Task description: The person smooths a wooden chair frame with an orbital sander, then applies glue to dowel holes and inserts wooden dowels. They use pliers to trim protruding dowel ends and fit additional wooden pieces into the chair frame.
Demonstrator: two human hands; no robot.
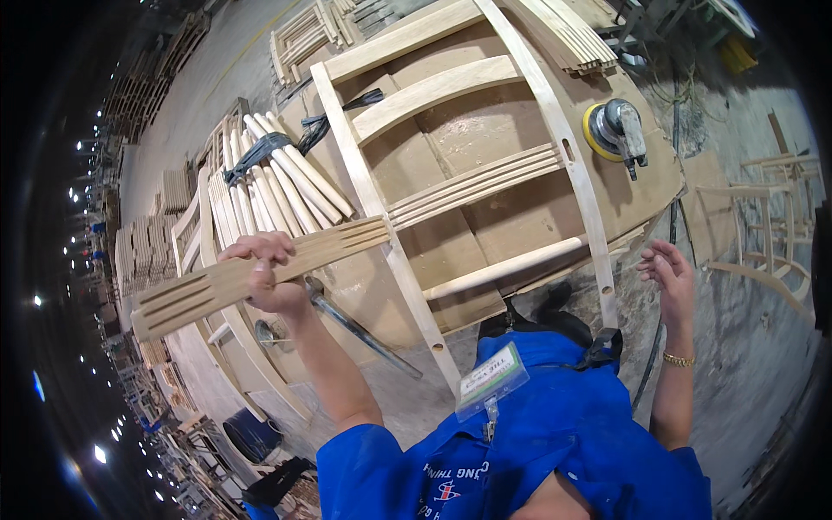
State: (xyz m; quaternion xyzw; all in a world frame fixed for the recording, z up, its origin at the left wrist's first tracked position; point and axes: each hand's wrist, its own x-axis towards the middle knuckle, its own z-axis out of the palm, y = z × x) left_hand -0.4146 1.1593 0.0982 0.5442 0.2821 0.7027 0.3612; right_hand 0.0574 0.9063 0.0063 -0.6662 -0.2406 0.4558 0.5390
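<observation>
My left hand [267,264] is wrapped around a flat wooden slat [195,299] with long grooves cut near both ends. The slat's right end meets or overlaps the left post of a pale wooden chair frame [351,143]; from here I cannot tell whether they touch. This frame lies on the worktable, its two long posts joined by a straight rail, a curved rail, a grooved crosspiece [477,185] and a round rung [507,267]. Off the table's right front edge, my right hand [669,267] is raised with nothing in it, fingers loosely bent and apart.
A yellow-and-grey orbital sander [614,132] rests at the table's right. To the left lie round dowels [282,178] tied with a dark strip, and another wooden frame [234,329]. A dark rod [364,335] slants past the near edge. Chair frames [767,217] stand at right.
</observation>
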